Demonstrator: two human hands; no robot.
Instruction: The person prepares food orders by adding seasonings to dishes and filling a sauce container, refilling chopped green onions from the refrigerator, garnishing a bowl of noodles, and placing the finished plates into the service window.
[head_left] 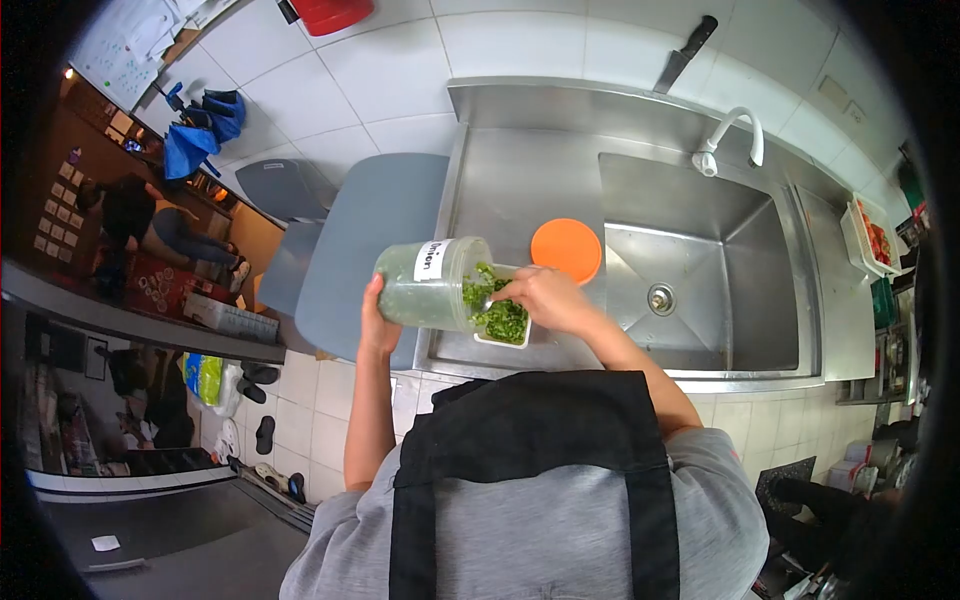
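My left hand (374, 318) is closed around a clear plastic tub (405, 290) with a white label that reads "Onion". The tub lies tilted on its side, its mouth facing right over a white rectangular container (527, 337). Chopped green onion (505, 322) fills that container, and some sits at the tub's mouth. My right hand (545, 297) is closed on a small metal spoon (488, 303), mostly hidden by the fingers and the greens. An orange round lid (566, 252) lies flat on the steel counter just beyond my right hand.
A steel sink (700, 270) with a white faucet (730, 140) is at the right. A knife (686, 54) hangs on the wall. Grey chairs (375, 220) stand left of the counter (530, 170). Another person (140, 215) bends over at the far left.
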